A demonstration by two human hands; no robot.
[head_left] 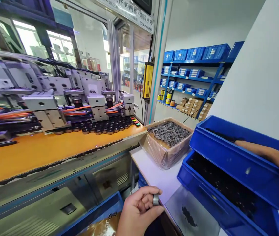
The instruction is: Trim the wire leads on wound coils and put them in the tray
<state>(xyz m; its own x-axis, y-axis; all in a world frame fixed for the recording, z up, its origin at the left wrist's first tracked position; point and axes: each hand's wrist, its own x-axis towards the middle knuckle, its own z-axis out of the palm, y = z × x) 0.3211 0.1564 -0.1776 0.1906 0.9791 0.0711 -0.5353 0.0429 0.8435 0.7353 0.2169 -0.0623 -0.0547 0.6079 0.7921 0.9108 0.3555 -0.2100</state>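
Observation:
My left hand (141, 208) is at the bottom centre, near the edge of the white table. Its thumb and fingers pinch a small metal ring (155, 200) with a shiny outer face. My right hand (249, 147) reaches over the wall of the upper blue bin (230, 154) at the right. Dark small parts (219, 133) lie inside that bin; the fingertips are hidden among them, so I cannot tell what they touch. Under it a lower blue bin (203, 196) holds more small black parts (218, 178).
A plastic-lined box (165, 159) of small metal parts stands on the white table (154, 173). Left of it is a machine with an orange worktop (43, 157) bearing rows of black round parts (110, 127). A blue crate (90, 213) sits below. Stocked shelves (191, 77) stand behind.

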